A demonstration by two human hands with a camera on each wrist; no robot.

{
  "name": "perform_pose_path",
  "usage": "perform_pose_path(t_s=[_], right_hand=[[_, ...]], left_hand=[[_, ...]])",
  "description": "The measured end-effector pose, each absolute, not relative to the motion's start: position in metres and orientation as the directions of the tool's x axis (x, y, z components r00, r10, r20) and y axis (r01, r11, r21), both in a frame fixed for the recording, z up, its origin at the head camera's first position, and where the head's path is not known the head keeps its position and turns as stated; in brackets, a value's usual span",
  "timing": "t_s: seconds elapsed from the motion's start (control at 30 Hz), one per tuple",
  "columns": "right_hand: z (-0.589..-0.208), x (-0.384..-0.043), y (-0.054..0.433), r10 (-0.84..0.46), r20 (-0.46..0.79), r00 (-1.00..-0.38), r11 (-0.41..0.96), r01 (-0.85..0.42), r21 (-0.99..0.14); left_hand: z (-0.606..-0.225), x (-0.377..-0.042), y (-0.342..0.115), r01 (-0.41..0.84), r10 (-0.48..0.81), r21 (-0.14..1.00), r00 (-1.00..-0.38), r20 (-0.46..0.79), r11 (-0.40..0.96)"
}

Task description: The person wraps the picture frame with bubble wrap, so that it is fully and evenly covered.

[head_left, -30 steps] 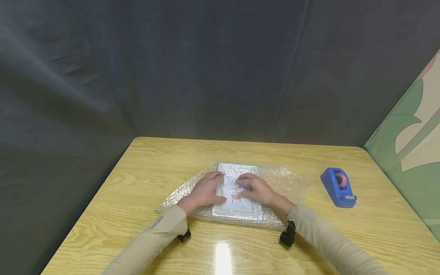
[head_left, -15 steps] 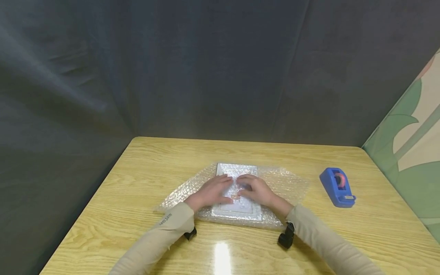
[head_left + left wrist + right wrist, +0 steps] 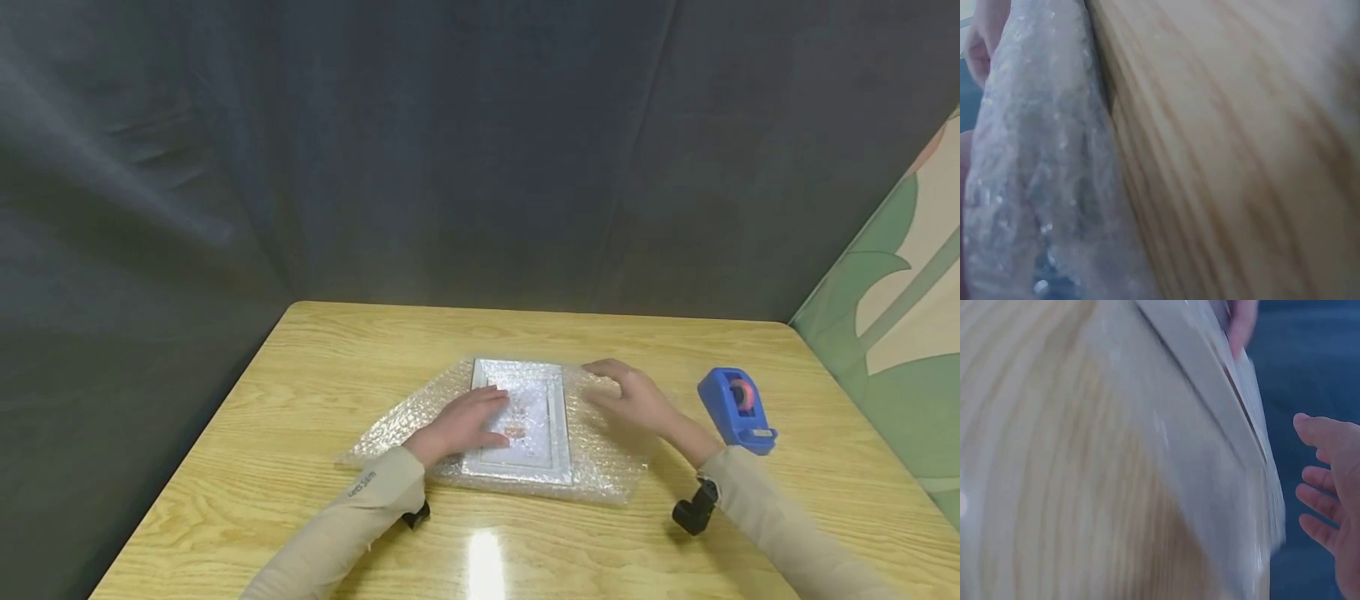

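On the table lies a pale rectangular picture frame [image 3: 553, 417], its surface shiny as if under bubble wrap, with a small orange figure in its picture. Bubble wrap [image 3: 412, 421] spreads out to both sides of it. My left hand [image 3: 459, 425] rests on the frame's left half, fingers stretched towards its middle. Over the right-hand part of the wrap, my right hand [image 3: 639, 404] hovers off the frame. In the right wrist view the right hand [image 3: 1341, 494] shows parted fingers, holding nothing. Blurred bubble wrap [image 3: 1035, 162] fills the left side of the left wrist view.
A blue tape dispenser [image 3: 738, 412] with a pink roll stands on the wooden table [image 3: 300, 400], right of the wrap. Dark cloth [image 3: 465, 167] hangs behind and to the left. A panel with a leaf pattern [image 3: 907, 333] borders the right side.
My right hand has lifted off the frame and moved right, over the wrap's right side. The left hand first slid right across the frame, then stayed. The right-hand wrap now reaches less far right.
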State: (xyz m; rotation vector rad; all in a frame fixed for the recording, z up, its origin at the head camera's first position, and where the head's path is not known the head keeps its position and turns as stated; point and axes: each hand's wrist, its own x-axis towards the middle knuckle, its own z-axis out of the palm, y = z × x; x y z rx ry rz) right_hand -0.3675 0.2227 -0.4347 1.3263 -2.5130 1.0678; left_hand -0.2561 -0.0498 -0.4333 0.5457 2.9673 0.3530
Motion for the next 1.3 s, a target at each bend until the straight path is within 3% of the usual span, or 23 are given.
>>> perform_pose_path(t_s=[0.23,0.4,0.7,0.97,1.3], right_hand=[[-0.442,-0.379,0.278,-0.6,0.286,-0.747,0.543,-0.643,-0.54],[-0.449,-0.38,0.299,-0.555,0.271,-0.786,0.582,-0.6,-0.549],[-0.454,-0.378,0.307,-0.543,0.216,-0.811,0.557,-0.541,-0.631],[-0.462,-0.375,0.307,-0.448,0.162,-0.879,0.581,-0.424,-0.695],[-0.462,-0.36,0.296,-0.251,0.221,-0.942,0.405,-0.309,-0.86]], left_hand=[[-0.433,-0.256,-0.05,0.334,0.362,0.278,-0.93,-0.058,0.901],[-0.433,-0.257,-0.05,0.336,0.367,0.294,-0.929,-0.054,0.895],[-0.433,-0.257,-0.05,0.329,0.362,0.304,-0.931,-0.055,0.894],[-0.434,-0.257,-0.051,0.332,0.364,0.307,-0.93,-0.053,0.892],[-0.437,-0.259,-0.052,0.335,0.362,0.293,-0.931,-0.043,0.896]])
